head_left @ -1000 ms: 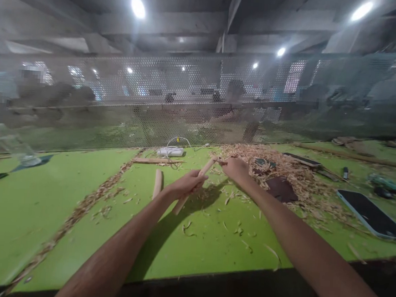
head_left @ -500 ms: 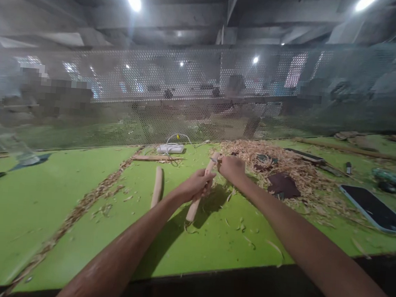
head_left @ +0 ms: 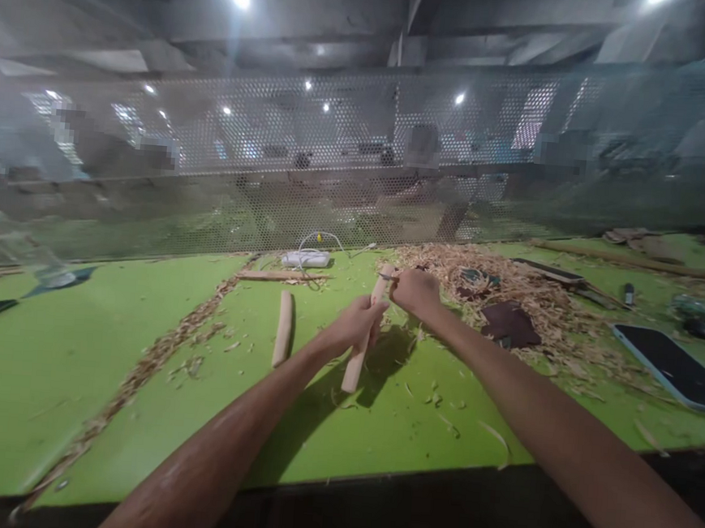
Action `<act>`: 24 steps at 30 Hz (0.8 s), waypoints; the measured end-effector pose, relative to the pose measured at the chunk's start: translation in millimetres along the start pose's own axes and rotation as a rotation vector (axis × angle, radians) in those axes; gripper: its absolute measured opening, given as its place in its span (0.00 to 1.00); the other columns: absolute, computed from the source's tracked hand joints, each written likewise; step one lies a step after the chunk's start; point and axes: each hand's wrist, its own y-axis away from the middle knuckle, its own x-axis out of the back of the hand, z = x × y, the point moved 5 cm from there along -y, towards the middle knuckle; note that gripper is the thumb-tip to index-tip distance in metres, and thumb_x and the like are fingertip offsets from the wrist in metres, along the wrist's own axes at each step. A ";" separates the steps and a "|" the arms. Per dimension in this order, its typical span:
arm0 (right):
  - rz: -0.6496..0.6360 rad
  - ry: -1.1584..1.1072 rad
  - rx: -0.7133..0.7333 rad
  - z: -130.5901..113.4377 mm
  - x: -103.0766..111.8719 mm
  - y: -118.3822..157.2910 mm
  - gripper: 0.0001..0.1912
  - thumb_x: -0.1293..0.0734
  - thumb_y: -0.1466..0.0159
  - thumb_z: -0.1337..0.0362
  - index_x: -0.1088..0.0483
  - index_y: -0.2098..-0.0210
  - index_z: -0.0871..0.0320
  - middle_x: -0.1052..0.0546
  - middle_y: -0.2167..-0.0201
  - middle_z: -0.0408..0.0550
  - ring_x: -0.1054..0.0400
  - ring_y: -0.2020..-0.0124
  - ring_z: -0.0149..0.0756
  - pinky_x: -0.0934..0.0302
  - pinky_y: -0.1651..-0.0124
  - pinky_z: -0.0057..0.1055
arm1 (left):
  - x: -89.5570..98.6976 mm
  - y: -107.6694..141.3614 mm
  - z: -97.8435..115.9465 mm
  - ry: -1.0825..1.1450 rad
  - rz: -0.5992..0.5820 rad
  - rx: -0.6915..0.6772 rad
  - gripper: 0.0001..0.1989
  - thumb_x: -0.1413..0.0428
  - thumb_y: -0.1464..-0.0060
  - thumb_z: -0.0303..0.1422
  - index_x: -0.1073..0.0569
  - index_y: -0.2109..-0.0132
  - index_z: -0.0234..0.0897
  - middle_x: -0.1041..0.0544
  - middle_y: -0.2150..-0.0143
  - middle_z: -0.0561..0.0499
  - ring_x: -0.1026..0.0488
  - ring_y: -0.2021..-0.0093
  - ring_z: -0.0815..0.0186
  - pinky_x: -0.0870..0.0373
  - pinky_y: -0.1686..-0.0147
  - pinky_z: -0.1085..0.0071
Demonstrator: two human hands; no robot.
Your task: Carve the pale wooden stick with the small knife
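Places read from the pale, straight, flat-sided wooden stick above the green desk. Far left of the stick: a clear bottle, washed out against the mesh. Between bottle and stick, a line of brown wood shavings runs away from the person. Nearer the stick, on its left, a second pale, slightly curved wooden piece lies flat, not touching it. Beyond and left of the stick: a white oblong power strip with white cable.

Left hand comes in from the stick's left, closed round its middle, thumb along the near face. Forearm slants forward and inward. Stick's long axis points away from the person, far end leaning right, near end poking out below the fist. Cannot tell whether that end touches the desk.

At the stick's far end, a small thin tool, probably a short blade though blurred, lies crosswise to the long axis. Right hand, just right of that end and the nearer hand to it, is a closed fist gripping the tool; forearm reaches in from the lower right.

Right of the stick: a heap of pale curled shavings, dark brown flat scrap in it; farther right, a black-screened phone with pale blue edge.
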 end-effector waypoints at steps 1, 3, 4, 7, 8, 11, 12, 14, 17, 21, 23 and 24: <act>0.010 0.005 -0.006 1.3 0.4 -0.7 0.21 0.40 0.30 0.58 0.21 0.52 0.64 0.20 0.56 0.64 0.25 0.54 0.49 0.34 0.54 0.35 | -0.4 -0.5 -0.5 -0.001 -0.018 -0.006 0.19 0.50 0.33 0.43 0.38 0.70 0.39 0.35 0.80 0.58 0.39 0.84 0.73 0.41 0.82 0.75; 0.027 0.007 -0.013 3.0 1.2 -1.3 0.23 0.41 0.29 0.56 0.21 0.51 0.64 0.20 0.56 0.65 0.25 0.54 0.51 0.33 0.54 0.37 | 0.7 -2.5 -4.1 -0.011 -0.029 -0.007 0.18 0.50 0.33 0.44 0.38 0.69 0.39 0.35 0.80 0.58 0.38 0.84 0.73 0.41 0.82 0.75; 0.028 0.003 -0.014 3.3 1.3 -1.2 0.24 0.42 0.29 0.55 0.21 0.50 0.64 0.20 0.56 0.65 0.25 0.54 0.52 0.33 0.54 0.38 | 2.0 -3.9 -6.5 -0.018 -0.025 -0.005 0.17 0.49 0.33 0.43 0.38 0.69 0.39 0.35 0.80 0.58 0.38 0.84 0.72 0.41 0.82 0.75; 0.000 -0.023 0.000 2.0 -0.8 -0.1 0.25 0.43 0.27 0.55 0.21 0.50 0.64 0.20 0.57 0.65 0.25 0.54 0.51 0.33 0.53 0.38 | 5.8 -7.7 -12.5 -0.036 -0.001 -0.002 0.14 0.49 0.33 0.41 0.38 0.66 0.39 0.34 0.79 0.59 0.37 0.83 0.72 0.39 0.82 0.75; -0.007 -0.030 0.005 1.5 -1.8 0.1 0.25 0.44 0.27 0.56 0.21 0.50 0.64 0.20 0.57 0.65 0.25 0.54 0.51 0.33 0.53 0.38 | 6.5 -8.5 -13.5 -0.043 0.001 -0.004 0.14 0.49 0.33 0.40 0.38 0.66 0.39 0.34 0.79 0.59 0.38 0.83 0.72 0.39 0.82 0.75; -0.015 -0.038 0.009 2.2 -4.7 -1.1 0.22 0.43 0.27 0.61 0.21 0.49 0.64 0.21 0.55 0.67 0.26 0.51 0.51 0.34 0.50 0.38 | 7.0 -9.3 -13.5 -0.069 -0.003 -0.016 0.12 0.50 0.32 0.39 0.38 0.65 0.39 0.34 0.79 0.59 0.38 0.83 0.72 0.40 0.82 0.75; -0.016 -0.038 0.005 3.3 -5.6 -2.1 0.21 0.42 0.27 0.62 0.21 0.49 0.63 0.21 0.54 0.67 0.26 0.50 0.51 0.35 0.50 0.37 | 6.8 -9.2 -12.8 -0.084 -0.007 -0.019 0.12 0.50 0.32 0.39 0.38 0.64 0.39 0.34 0.79 0.59 0.37 0.83 0.72 0.40 0.82 0.74; -0.020 -0.037 -0.006 6.1 -7.2 -4.2 0.20 0.42 0.28 0.64 0.21 0.48 0.63 0.21 0.53 0.66 0.26 0.49 0.50 0.35 0.49 0.36 | 5.9 -8.5 -10.9 -0.122 -0.012 -0.019 0.11 0.50 0.32 0.38 0.38 0.64 0.39 0.33 0.79 0.59 0.37 0.83 0.71 0.39 0.82 0.74; -0.023 -0.028 -0.023 10.6 -7.9 -6.4 0.21 0.43 0.26 0.63 0.22 0.47 0.67 0.21 0.52 0.68 0.27 0.49 0.49 0.35 0.48 0.35 | 4.2 -6.5 -7.9 -0.179 -0.014 0.006 0.12 0.49 0.32 0.37 0.38 0.65 0.39 0.32 0.79 0.58 0.36 0.83 0.71 0.39 0.82 0.74; -0.027 -0.017 -0.030 14.2 -7.4 -7.4 0.22 0.43 0.25 0.61 0.23 0.49 0.70 0.21 0.53 0.70 0.26 0.50 0.47 0.36 0.48 0.33 | 3.6 -2.4 -1.3 -0.219 -0.019 0.016 0.12 0.50 0.32 0.36 0.38 0.66 0.39 0.32 0.78 0.58 0.36 0.83 0.71 0.38 0.81 0.73; -0.019 -0.020 -0.021 15.0 -7.3 -8.0 0.22 0.42 0.25 0.62 0.23 0.50 0.72 0.21 0.53 0.70 0.26 0.50 0.46 0.36 0.49 0.32 | 4.2 0.3 2.4 -0.221 -0.025 0.018 0.12 0.50 0.32 0.36 0.38 0.65 0.38 0.32 0.78 0.58 0.35 0.82 0.71 0.37 0.80 0.73; -0.016 -0.022 -0.018 15.6 -7.7 -8.4 0.21 0.42 0.26 0.63 0.23 0.50 0.73 0.21 0.54 0.70 0.26 0.50 0.46 0.36 0.49 0.32 | 4.3 2.0 4.3 -0.220 -0.028 0.022 0.12 0.50 0.32 0.36 0.37 0.65 0.38 0.32 0.77 0.57 0.35 0.81 0.71 0.37 0.80 0.73</act>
